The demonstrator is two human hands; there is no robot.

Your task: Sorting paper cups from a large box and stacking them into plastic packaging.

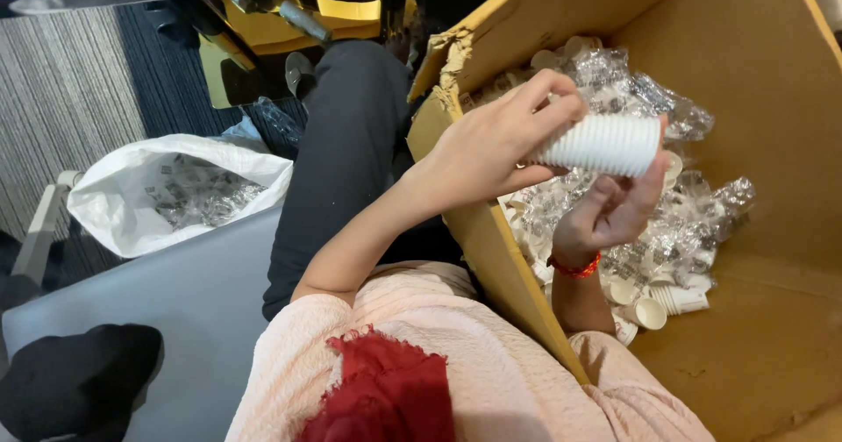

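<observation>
Head-camera footage looked down on a person seated beside a large cardboard box [772,337], both hands raised over its open top. Their left hand [491,148] was curled around one end of a white stack of ribbed paper cups [601,144], thumb and fingers clamped on it, while the right hand [614,210], a red bracelet [574,269] at its wrist, cupped the stack from beneath with fingers half closed against the far end. Below, inside the box, lay a heap of crumpled clear plastic wrappers [658,100] and loose paper cups [653,306], too tangled to count; I could pick out one stack in hand and at least three cups lying free near the bottom corner. To the left, one white bag [123,205] held more wrappers, and one dark cloth [79,381] sat on the grey bench [202,302]. As I judged it, the stack, gripped only at its ends, could buckle or telescope apart and spill cups if either hand eased.
</observation>
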